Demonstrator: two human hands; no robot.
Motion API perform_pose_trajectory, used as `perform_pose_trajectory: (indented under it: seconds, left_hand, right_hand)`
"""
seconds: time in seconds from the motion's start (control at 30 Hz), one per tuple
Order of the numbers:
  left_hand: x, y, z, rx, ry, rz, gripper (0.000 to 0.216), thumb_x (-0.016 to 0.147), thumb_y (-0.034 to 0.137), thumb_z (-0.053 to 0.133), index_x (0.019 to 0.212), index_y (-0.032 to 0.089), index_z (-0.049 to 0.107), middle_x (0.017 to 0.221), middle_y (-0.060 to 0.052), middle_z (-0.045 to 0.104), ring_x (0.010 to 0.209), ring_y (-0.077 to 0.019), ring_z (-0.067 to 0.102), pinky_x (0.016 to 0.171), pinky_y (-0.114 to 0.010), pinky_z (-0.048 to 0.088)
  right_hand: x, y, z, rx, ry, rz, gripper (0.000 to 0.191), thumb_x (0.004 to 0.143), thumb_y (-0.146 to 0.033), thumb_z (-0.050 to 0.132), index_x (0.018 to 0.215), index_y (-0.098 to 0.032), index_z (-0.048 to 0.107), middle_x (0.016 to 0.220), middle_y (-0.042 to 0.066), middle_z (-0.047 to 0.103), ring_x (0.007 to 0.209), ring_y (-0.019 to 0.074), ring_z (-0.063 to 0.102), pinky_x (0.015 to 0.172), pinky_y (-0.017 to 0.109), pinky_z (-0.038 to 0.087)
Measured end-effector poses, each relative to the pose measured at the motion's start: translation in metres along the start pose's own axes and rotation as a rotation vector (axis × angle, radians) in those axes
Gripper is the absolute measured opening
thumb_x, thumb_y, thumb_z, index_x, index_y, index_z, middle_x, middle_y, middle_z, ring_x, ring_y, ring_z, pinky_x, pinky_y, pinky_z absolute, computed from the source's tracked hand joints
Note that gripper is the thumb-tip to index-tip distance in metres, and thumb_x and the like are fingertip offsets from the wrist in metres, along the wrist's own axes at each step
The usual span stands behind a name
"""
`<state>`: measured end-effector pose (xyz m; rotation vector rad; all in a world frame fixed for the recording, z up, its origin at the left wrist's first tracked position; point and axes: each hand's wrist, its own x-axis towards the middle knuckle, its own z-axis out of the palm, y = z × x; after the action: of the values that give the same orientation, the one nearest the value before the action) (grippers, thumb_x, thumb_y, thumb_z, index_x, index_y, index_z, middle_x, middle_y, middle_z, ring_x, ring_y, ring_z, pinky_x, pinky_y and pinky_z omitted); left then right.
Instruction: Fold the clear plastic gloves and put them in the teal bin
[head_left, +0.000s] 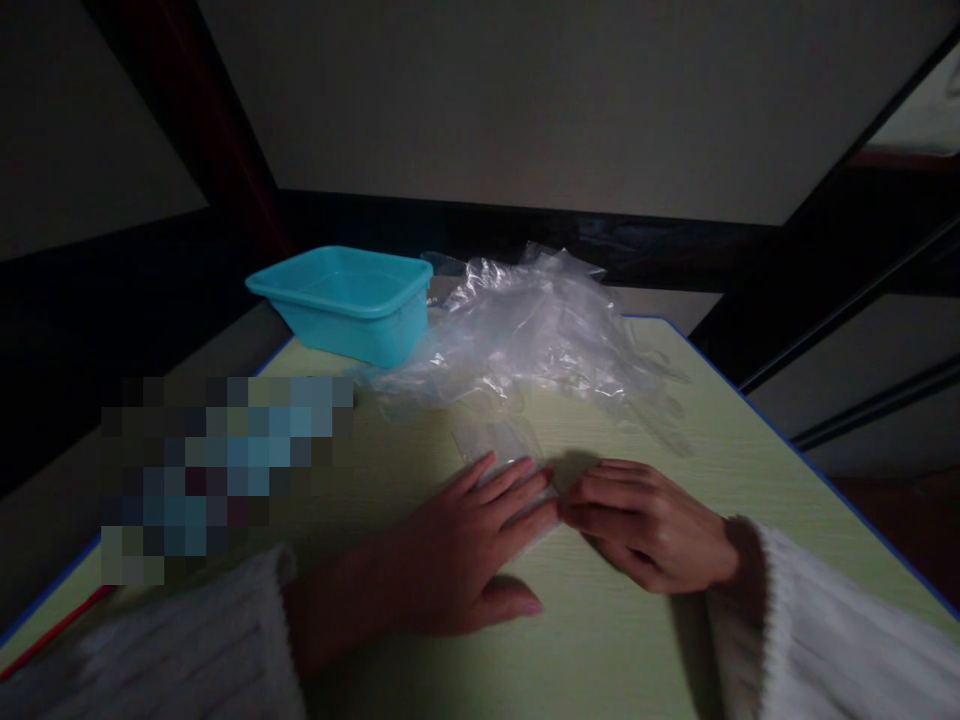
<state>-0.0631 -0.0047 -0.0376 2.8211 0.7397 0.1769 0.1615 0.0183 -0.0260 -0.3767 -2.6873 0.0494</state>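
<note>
My left hand [465,545] lies flat on the pale green table [600,640], fingers stretched out and pressing down on a thin clear plastic piece [499,442], probably a disposable glove. My right hand [649,525] rests just to its right. Its fingers are held close together, and their tips touch the left fingertips at the edge of the same plastic. A heap of crumpled clear plastic gloves [540,330] lies just beyond the hands. Both wrists are in white knitted sleeves.
A turquoise plastic tub [349,300] stands at the table's far left corner, beside the heap. A blurred-out patch [217,470] covers part of the left side. The table has a blue edge; dark frames and pale panels rise behind it.
</note>
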Motion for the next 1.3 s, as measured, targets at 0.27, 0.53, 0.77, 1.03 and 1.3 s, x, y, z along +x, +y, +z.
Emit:
perform_pose_trajectory:
  seconds: [0.27, 0.53, 0.77, 1.03, 1.3]
  left_hand:
    - [0.001, -0.004, 0.0, 0.017, -0.003, -0.069, 0.078, 0.085, 0.057, 0.045, 0.139, 0.004, 0.025, 0.148, -0.018, 0.022, 0.138, -0.0274, 0.016, 0.111, -0.045, 0.016]
    - [0.002, -0.018, 0.0, 0.07, 0.009, -0.175, 0.071, 0.089, 0.051, 0.043, 0.139, 0.004, 0.027, 0.149, -0.017, 0.022, 0.138, -0.0281, 0.016, 0.109, -0.047, 0.018]
    - [0.003, -0.03, -0.001, 0.104, 0.027, -0.226, 0.064, 0.091, 0.049, 0.037, 0.139, 0.006, 0.028, 0.148, -0.017, 0.025, 0.137, -0.0273, 0.019, 0.108, -0.047, 0.021]
    - [0.002, -0.04, -0.002, 0.128, 0.056, -0.293, 0.062, 0.093, 0.048, 0.032, 0.139, 0.007, 0.027, 0.148, -0.017, 0.025, 0.138, -0.0271, 0.018, 0.108, -0.048, 0.02]
    - [0.002, -0.039, -0.001, 0.168, 0.082, -0.309, 0.063, 0.093, 0.046, 0.033, 0.138, 0.001, 0.028, 0.147, -0.02, 0.024, 0.137, -0.0281, 0.018, 0.109, -0.048, 0.021]
  right_hand:
    - [-0.003, 0.001, 0.0, 0.029, -0.067, 0.035, 0.029, 0.085, -0.012, 0.035, 0.079, -0.014, 0.063, 0.074, 0.008, 0.06, 0.064, 0.0184, 0.049, 0.059, 0.033, 0.038]
    - [-0.002, 0.0, 0.0, 0.041, -0.081, 0.052, 0.029, 0.084, -0.011, 0.035, 0.081, -0.013, 0.063, 0.076, 0.008, 0.06, 0.067, 0.0184, 0.051, 0.061, 0.033, 0.04]
    - [-0.001, -0.002, -0.001, 0.031, -0.093, 0.06, 0.031, 0.085, -0.011, 0.033, 0.08, -0.014, 0.063, 0.076, 0.009, 0.059, 0.066, 0.0184, 0.05, 0.061, 0.033, 0.041]
    - [0.0, -0.001, -0.001, 0.017, -0.094, 0.045, 0.031, 0.085, -0.011, 0.034, 0.077, -0.013, 0.063, 0.074, 0.009, 0.059, 0.064, 0.0186, 0.049, 0.06, 0.032, 0.039]
    - [-0.001, -0.004, -0.004, -0.035, -0.155, 0.059, 0.03, 0.085, -0.01, 0.034, 0.083, -0.012, 0.064, 0.076, 0.009, 0.06, 0.067, 0.0191, 0.05, 0.061, 0.033, 0.04]
